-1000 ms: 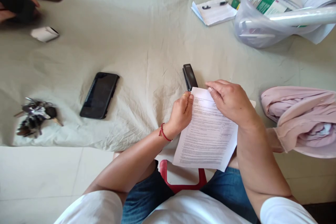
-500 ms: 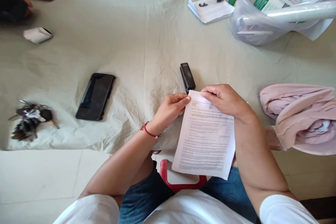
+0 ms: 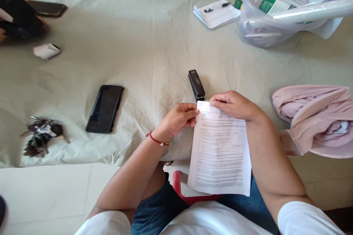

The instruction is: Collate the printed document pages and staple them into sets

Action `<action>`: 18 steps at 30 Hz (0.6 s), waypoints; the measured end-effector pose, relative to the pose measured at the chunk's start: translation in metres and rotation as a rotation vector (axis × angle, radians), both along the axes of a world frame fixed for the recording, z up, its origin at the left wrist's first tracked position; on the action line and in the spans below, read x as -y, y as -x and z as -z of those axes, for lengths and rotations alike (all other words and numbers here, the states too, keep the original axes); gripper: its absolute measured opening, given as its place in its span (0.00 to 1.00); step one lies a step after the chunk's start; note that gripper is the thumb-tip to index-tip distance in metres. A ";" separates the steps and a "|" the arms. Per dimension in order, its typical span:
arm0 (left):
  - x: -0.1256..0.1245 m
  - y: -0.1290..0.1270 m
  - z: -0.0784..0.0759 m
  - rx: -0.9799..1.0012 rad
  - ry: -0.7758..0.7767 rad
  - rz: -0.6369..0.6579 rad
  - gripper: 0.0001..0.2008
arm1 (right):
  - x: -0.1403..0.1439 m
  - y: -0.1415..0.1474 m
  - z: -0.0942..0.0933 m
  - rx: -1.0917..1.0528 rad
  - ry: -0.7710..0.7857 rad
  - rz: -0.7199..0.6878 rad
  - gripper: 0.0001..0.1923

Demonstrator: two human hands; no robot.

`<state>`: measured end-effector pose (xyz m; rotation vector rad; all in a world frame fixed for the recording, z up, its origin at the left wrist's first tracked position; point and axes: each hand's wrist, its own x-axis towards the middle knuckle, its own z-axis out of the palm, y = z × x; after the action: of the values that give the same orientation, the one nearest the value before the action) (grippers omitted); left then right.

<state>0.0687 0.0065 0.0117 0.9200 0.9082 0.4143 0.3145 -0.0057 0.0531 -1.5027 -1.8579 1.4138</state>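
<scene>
At the near edge of the surface, the left hand (image 3: 179, 117) and right hand (image 3: 233, 104) are pinching the top corners of printed sheets (image 3: 220, 154), squaring edges best kept flush, just beside the black stapler (image 3: 196, 84).

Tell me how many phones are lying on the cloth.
2. One phone lies left of the stapler, beside the keys. Another phone lies at the far left edge. A dark object in another person's hand may be a third; unclear.
</scene>
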 end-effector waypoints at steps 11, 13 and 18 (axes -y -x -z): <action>0.005 -0.005 -0.011 -0.052 0.065 -0.152 0.12 | -0.003 0.001 0.014 0.025 0.013 0.041 0.18; 0.006 -0.006 -0.013 -0.058 0.057 -0.174 0.13 | -0.003 0.001 0.016 0.007 0.016 0.062 0.18; 0.007 -0.006 -0.015 -0.083 0.064 -0.193 0.12 | -0.002 0.001 0.018 -0.034 0.036 0.159 0.17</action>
<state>0.0748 -0.0001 0.0270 0.7982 1.0852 0.5117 0.3130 -0.0035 0.0348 -1.5947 -1.6619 1.3963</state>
